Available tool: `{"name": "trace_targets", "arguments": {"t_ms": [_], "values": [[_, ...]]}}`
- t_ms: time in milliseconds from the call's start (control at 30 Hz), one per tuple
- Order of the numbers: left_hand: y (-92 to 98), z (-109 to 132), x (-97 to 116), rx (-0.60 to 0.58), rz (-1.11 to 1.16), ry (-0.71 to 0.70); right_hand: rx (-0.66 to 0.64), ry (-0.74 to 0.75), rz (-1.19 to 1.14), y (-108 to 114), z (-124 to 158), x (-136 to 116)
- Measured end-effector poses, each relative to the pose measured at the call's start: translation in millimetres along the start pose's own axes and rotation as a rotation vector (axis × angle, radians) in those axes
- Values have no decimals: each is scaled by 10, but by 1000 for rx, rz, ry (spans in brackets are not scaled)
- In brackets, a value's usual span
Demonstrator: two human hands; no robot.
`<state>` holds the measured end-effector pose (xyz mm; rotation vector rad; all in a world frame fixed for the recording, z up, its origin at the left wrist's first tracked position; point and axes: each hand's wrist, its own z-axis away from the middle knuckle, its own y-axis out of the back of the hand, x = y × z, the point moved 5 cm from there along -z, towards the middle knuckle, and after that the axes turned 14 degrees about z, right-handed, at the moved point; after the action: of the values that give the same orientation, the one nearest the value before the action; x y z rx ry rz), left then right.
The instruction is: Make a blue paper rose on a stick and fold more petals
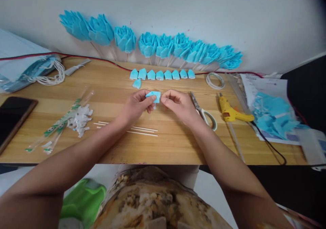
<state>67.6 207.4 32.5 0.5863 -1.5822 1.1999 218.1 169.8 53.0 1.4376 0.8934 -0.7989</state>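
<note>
My left hand (139, 104) pinches a small folded piece of light-blue soft sheet (154, 96) between thumb and fingers, above the middle of the table. A small white bit shows just below it. Close to the piece's right edge, my right hand (177, 104) has thumb and forefinger pressed together; whatever lies between them is too small to make out. Behind the hands stand several folded blue petals (159, 75) in a row, with one more petal (137, 83) in front. Scissors (203, 111) with white handles lie right of my right hand.
Blue flowers on sticks (148, 44) lean along the wall. Wooden sticks (142, 131) lie under my left forearm, white scraps (80, 118) and clear wrappers (61, 123) farther left. A yellow glue gun (230, 112), tape roll (215, 81) and blue sheets (273, 113) are at right, a phone (16, 118) at left.
</note>
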Motion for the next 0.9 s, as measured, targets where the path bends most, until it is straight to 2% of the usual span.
{"name": "trace_targets", "arguments": {"t_ms": [467, 700, 900], "values": [[-4, 10, 3, -5, -26, 16, 0, 18, 43, -21, -11, 27], [-6, 5, -4, -31, -21, 7, -56, -20, -79, -34, -5, 56], [17, -8, -46, -42, -5, 32, -39, 2, -49, -51, -23, 82]]}}
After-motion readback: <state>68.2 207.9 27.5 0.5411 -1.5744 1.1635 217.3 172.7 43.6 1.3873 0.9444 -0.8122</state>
